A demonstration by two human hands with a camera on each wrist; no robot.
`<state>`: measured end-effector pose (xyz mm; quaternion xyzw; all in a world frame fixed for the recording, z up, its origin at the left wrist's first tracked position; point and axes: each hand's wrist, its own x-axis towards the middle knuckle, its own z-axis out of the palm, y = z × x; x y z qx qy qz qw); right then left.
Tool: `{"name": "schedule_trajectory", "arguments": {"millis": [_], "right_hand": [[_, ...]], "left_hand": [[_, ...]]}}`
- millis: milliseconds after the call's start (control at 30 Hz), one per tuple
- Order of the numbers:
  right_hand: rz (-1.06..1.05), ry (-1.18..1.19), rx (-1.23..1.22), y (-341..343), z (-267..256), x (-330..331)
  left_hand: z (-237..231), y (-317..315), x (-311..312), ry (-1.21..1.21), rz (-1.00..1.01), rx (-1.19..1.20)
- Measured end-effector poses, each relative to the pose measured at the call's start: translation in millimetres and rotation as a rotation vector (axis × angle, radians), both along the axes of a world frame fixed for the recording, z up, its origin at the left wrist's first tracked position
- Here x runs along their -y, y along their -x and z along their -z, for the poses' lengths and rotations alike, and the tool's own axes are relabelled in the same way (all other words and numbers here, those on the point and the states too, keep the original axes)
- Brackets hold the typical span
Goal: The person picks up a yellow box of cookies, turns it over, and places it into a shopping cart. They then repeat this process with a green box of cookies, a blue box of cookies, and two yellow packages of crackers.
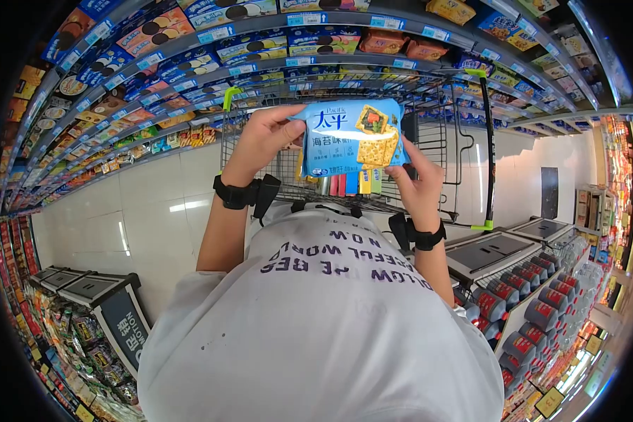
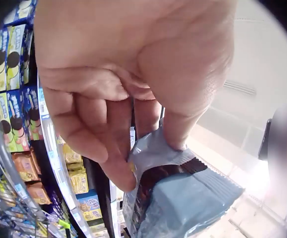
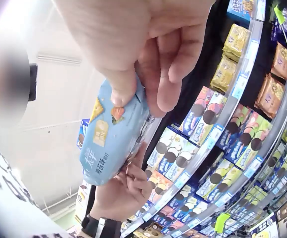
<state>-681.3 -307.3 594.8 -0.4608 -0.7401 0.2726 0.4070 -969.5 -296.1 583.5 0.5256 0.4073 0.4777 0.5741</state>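
Note:
A light blue pack of crackers [image 1: 341,144] is held up in front of the chest, its printed front facing the head camera. My left hand [image 1: 273,137] pinches the pack's left end, thumb on the near side and fingers behind. In the left wrist view that thumb presses near the crimped seal of the pack [image 2: 193,203]. At the lower right corner my right hand [image 1: 418,176] grips the pack between thumb and fingers. The right wrist view shows the right thumb on the side of the pack [image 3: 116,131], with the left hand [image 3: 121,191] at its far end.
A wire shopping cart [image 1: 464,151] stands just beyond the pack, with several colourful boxes [image 1: 352,184] inside. Behind it run shelves of boxed cookies [image 1: 253,46]. At right are dark bottles [image 1: 520,344] beside a grey-topped stand [image 1: 489,250]; another display stand [image 1: 95,288] is at left.

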Motion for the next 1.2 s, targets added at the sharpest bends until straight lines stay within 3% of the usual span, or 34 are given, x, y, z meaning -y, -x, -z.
{"name": "schedule_trajectory", "arguments": {"millis": [200, 367, 1200], "right_hand": [[-0.023, 0.032, 0.031, -0.4, -5.9, 0.2], [-0.073, -0.077, 0.001, 6.7, -10.9, 3.2], [-0.035, 0.008, -0.002, 9.3, -6.9, 13.9]], "left_hand": [[5.0, 4.8, 4.5, -0.112, -0.029, -0.113], [15.3, 14.6, 9.1, -0.148, -0.027, -0.082], [13.3, 13.3, 21.6, -0.094, -0.065, -0.068]]}}
